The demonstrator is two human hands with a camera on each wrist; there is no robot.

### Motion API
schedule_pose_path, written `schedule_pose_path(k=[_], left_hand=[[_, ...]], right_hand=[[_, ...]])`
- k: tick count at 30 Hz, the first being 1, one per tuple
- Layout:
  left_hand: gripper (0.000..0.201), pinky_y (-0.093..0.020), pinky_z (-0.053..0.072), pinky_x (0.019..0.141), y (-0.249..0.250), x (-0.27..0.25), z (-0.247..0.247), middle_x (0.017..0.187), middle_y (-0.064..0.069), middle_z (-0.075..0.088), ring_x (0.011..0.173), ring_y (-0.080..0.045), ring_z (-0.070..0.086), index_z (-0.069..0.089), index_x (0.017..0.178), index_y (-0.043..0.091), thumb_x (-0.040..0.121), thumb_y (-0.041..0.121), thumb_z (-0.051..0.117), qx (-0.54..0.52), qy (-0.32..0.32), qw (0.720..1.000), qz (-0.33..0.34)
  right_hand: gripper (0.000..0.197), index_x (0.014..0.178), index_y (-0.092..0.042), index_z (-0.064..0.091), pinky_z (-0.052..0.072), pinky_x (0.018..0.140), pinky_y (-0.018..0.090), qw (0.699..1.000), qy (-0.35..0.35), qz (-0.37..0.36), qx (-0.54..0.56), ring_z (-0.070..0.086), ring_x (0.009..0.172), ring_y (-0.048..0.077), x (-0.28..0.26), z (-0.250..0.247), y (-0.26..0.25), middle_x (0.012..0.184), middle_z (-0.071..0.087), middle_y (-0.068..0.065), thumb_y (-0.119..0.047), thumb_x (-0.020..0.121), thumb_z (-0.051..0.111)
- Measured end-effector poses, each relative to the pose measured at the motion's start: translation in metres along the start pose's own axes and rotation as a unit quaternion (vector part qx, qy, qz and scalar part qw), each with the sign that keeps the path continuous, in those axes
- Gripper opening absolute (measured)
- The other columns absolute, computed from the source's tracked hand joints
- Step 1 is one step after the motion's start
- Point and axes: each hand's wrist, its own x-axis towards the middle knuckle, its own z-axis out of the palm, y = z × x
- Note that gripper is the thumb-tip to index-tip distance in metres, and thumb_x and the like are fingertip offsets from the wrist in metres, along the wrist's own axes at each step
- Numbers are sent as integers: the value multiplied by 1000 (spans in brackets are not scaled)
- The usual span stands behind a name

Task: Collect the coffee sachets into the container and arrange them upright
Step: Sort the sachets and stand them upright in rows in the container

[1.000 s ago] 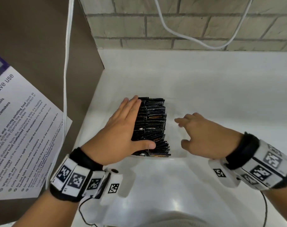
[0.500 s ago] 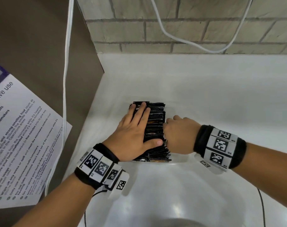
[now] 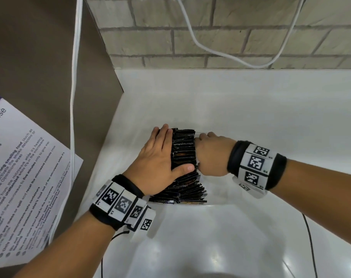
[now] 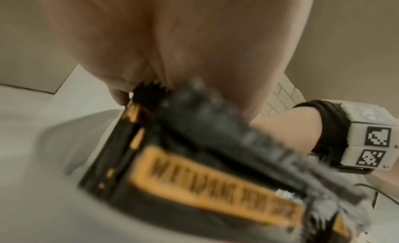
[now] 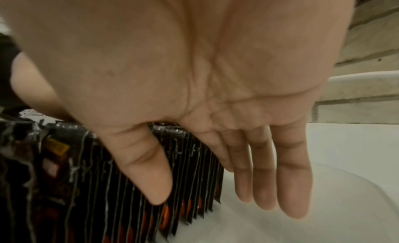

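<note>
The left hand lies flat, fingers straight, on the sachets; the right hand, fingers straight, presses their other side inside the clear container.

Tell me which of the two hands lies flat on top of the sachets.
The left hand: its straight fingers rest across the tops of the coffee sachets. The right hand is beside the row, against its right side.

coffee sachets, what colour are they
Black coffee sachets with an orange-yellow label band; the left wrist view shows it best.
</note>
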Motion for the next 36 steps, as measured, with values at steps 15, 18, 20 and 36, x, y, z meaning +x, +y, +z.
schedule_pose_path(k=[15,18,20,36], left_hand=[[114,-47,4,130,-10,1,-6,172,5,-14,157,-15,-19,-7,165,19,80,92,17,-19,-3,1000,19],[109,-43,0,130,-6,-15,-15,170,11,-22,155,-8,-25,-13,164,23,83,90,19,-51,6,998,27],[107,-37,-4,129,-4,-34,-20,167,19,-29,151,-1,-30,-17,163,26,87,86,30,-76,-2,996,50],[102,-31,11,126,-7,-86,9,169,19,-1,157,-9,-4,10,165,27,89,80,52,-104,70,990,59]], right_hand=[[39,129,-10,49,39,82,33,1000,-12,-8,12,47,116,30,-2,-6,9,126,52,11,-27,94,49],[45,119,-12,53,47,80,34,1000,-7,-1,23,49,103,26,-25,1,12,111,55,6,-30,78,53],[57,121,-14,54,51,85,38,999,-23,-15,34,49,101,23,-45,12,10,107,54,2,-39,69,52],[76,148,-21,33,39,103,34,992,19,-10,128,40,116,17,-81,60,-23,124,47,-5,-51,82,55]])
